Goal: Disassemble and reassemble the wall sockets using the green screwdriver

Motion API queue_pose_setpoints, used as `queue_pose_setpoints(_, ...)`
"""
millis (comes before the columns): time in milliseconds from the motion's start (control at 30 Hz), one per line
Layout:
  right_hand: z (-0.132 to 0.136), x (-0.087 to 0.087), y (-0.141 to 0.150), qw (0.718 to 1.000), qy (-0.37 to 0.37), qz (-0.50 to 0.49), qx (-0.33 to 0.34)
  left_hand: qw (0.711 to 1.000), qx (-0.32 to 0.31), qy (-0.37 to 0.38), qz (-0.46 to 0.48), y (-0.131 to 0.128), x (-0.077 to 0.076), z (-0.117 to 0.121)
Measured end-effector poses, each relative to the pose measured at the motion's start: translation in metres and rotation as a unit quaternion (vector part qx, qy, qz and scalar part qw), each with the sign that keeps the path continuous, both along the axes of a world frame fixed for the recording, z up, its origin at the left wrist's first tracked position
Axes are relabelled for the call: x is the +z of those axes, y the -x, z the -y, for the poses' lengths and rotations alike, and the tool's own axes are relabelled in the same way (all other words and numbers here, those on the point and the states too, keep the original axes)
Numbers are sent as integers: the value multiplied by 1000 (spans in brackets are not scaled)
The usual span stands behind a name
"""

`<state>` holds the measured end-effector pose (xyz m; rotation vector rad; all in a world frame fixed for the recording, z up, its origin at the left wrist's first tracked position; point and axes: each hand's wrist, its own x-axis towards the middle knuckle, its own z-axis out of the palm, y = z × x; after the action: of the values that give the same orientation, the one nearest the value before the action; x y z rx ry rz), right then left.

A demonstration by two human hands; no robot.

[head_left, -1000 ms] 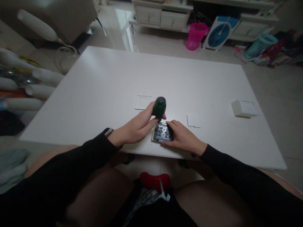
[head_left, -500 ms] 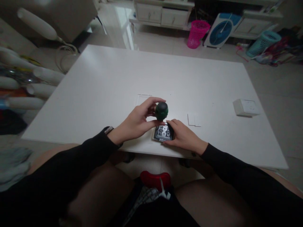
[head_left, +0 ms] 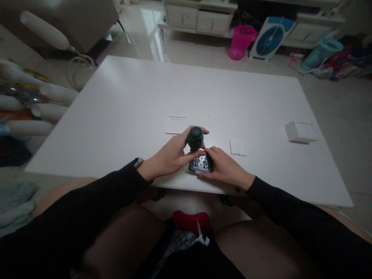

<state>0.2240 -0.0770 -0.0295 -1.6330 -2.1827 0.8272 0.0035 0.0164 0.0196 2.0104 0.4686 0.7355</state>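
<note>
My left hand (head_left: pixel 177 154) is closed round a screwdriver (head_left: pixel 195 138) with a green and black handle, held upright over the far edge of a wall switch body (head_left: pixel 201 162). Its tip is hidden behind the fingers. The switch body is dark, with metal mechanism parts showing on its upper face, and lies near the table's front edge. My right hand (head_left: pixel 222 166) grips it from the right side, thumb in front and fingers behind. A thin white switch frame (head_left: pixel 176 133) lies just beyond my left hand. Two white rocker plates (head_left: pixel 238 147) lie to the right of my right hand.
The white table (head_left: pixel 139 97) carries a small white box (head_left: pixel 301 132) near its right edge. On the floor beyond stand a pink basket (head_left: pixel 241 42), a blue and white fan (head_left: pixel 269 38) and a teal basket (head_left: pixel 322 54). Beneath the front edge is a red stool (head_left: pixel 190 221).
My left hand has shifted slightly and turned round the screwdriver handle, its fingers now reaching farther past it. More of the white frame shows. My right hand and the switch body stay in place.
</note>
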Motion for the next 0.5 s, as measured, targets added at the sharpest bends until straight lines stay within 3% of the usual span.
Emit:
queue_pose_setpoints(100,0,0,0,1000,2,2,3,999,30,-25,16,3,0,-4)
queue_pose_setpoints(200,1,2,0,1000,5,2,1,998,33,47,23,7,2,-5)
queue_pose_setpoints(300,1,3,1,1000,11,3,0,996,5,84,11,10,6,-6)
queue_pose_setpoints(500,0,4,1,1000,21,5,-5,997,-62,49,-1,15,9,-5)
